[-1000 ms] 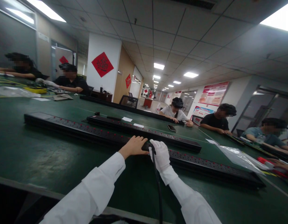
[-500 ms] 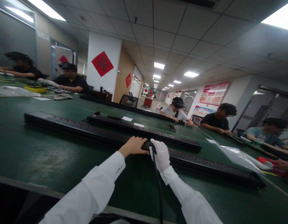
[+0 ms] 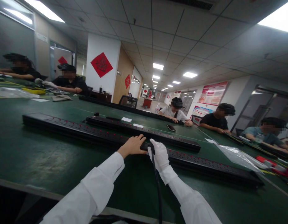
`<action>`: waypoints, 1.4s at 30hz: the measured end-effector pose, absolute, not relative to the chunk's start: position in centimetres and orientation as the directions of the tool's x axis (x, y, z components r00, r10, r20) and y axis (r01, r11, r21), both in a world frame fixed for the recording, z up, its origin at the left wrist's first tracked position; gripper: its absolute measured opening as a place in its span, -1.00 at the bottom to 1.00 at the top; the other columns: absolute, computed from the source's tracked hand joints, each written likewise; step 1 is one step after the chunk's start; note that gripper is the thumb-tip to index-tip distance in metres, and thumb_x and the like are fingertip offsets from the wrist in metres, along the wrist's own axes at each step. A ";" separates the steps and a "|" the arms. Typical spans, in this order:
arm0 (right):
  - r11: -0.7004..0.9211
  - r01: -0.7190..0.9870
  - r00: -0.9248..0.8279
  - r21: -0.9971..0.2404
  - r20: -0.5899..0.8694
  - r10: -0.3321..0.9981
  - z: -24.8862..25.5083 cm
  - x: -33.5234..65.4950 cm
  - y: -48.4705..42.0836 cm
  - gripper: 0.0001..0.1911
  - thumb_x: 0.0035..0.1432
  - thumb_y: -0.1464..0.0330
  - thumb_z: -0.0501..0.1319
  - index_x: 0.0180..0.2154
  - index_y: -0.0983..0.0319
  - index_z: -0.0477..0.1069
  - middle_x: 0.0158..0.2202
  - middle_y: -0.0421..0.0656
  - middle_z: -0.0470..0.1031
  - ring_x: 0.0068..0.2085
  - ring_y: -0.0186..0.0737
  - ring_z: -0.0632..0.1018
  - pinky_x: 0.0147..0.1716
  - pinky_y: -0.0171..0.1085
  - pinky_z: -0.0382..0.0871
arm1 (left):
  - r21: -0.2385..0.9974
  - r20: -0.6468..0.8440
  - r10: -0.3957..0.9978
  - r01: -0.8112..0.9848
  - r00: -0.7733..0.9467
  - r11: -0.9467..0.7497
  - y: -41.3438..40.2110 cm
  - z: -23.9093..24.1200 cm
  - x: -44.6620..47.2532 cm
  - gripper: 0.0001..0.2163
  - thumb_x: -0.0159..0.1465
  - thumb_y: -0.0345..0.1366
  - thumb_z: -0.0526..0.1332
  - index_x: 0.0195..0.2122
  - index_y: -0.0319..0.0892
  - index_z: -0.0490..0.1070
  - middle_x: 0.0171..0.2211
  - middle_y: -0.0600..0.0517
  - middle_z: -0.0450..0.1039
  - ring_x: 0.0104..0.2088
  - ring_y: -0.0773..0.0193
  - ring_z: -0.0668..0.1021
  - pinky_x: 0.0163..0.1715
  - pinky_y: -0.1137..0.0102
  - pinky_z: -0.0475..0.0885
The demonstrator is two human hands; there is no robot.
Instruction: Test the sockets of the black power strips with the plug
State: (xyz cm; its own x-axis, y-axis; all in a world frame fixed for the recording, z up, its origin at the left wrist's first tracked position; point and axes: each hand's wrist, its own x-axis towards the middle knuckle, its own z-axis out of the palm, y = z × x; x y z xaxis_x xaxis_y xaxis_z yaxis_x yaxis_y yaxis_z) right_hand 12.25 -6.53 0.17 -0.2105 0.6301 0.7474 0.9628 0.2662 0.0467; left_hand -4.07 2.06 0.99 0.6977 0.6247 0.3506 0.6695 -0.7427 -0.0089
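A long black power strip [image 3: 71, 127] with red dots along its top lies slantwise across the green table before me. My left hand [image 3: 134, 145], bare, is closed over the strip's middle, with the thumb on the near side and the fingers across the top. Just beside it, my right hand [image 3: 160, 154], in a white glove, grips a black plug [image 3: 151, 148] against the strip. From this plug a black cable [image 3: 158, 183] hangs down toward me. The plug's front is hidden, so I cannot tell whether it is seated in a socket.
Behind lies a second black power strip [image 3: 139, 130], with white paper slips [image 3: 126, 119] and a phone [image 3: 171, 128] near it. A third long black strip [image 3: 116, 106] lies farther back. Clear plastic bags [image 3: 234, 155] and red tools [image 3: 267, 163] are at right. Several people sit around the table.
My hands keep their hold on the strip and plug, with the view shifted slightly. At the right edge, a co-worker's hand has moved away from the red tools.
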 end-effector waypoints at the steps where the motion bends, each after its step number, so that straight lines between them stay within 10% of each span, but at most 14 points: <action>1: 0.254 0.966 -0.197 0.040 0.750 0.631 0.1 12.2 -6.5 -0.59 0.14 0.31 0.04 0.04 0.25 0.20 -0.14 -0.08 0.40 -0.18 -0.20 0.39 -0.08 -0.18 0.18 | -0.005 0.346 0.630 0.672 0.696 -0.740 2.1 1.0 -4.1 -0.20 0.00 0.29 -0.10 0.15 -0.15 0.01 0.11 -0.18 0.09 -0.02 -0.04 0.33 -0.11 0.20 0.20; 14: 0.258 0.966 -0.181 0.028 0.786 0.591 -0.5 12.6 -5.6 -0.69 0.16 0.25 0.01 -0.11 0.25 0.30 -0.28 -0.08 0.41 -0.23 -0.18 0.40 -0.15 -0.19 0.21 | 0.030 0.280 0.708 0.731 0.648 -0.682 2.1 1.3 -4.5 -0.28 -0.02 0.32 -0.12 -0.12 -0.20 0.32 -0.19 -0.16 0.42 -0.19 0.00 0.44 -0.18 0.21 0.20; 42: 0.266 0.948 -0.301 0.174 0.766 0.569 -0.2 16.4 -6.4 -0.66 0.16 0.24 0.04 -0.06 0.24 0.30 -0.27 -0.09 0.45 -0.29 -0.22 0.42 -0.23 -0.25 0.24 | 0.016 0.323 0.727 0.764 0.606 -0.645 1.1 0.9 -1.6 -0.26 -0.06 0.34 -0.11 -0.17 -0.22 0.37 -0.22 -0.18 0.42 -0.22 -0.01 0.44 -0.22 0.21 0.24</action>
